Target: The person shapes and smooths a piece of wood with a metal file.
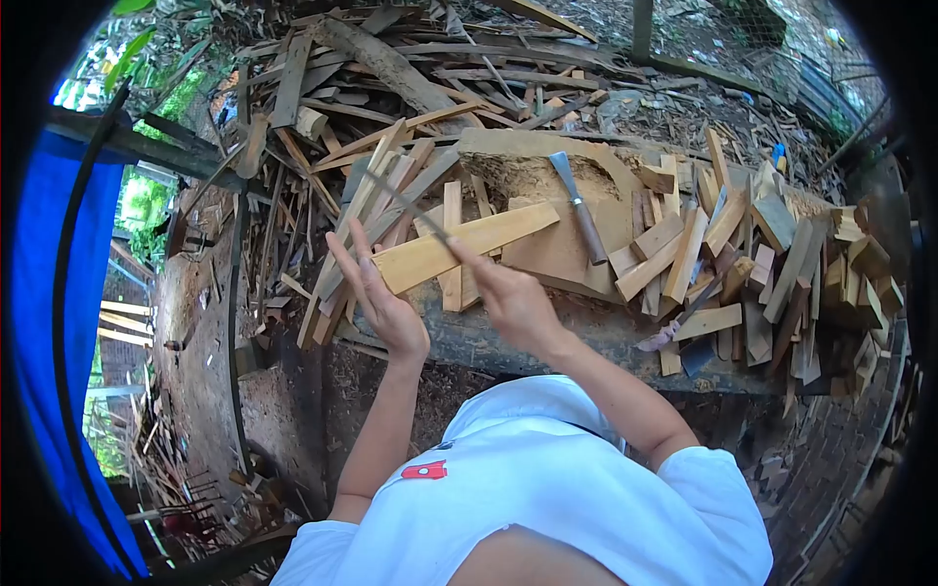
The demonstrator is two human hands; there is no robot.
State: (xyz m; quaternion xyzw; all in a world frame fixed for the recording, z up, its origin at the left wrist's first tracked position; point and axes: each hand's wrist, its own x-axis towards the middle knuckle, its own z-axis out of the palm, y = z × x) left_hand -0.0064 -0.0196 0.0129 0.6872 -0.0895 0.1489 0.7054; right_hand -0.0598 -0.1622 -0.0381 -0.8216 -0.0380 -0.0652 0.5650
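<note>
Slat (469,244) held for cutting, it seems.
It is braced on the worktop (586,342) by the open left hand (379,293); a thin blade (401,203) is gripped in the closed right hand (513,298). Steady bracing is needed next.

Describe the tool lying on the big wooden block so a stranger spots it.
Start at the big pale wooden block in the middle of the scrap-wood heap. On top lies a tool, pointing away. Unlike the bare offcuts beside it, it has a metal blade and a brown handle.
</note>
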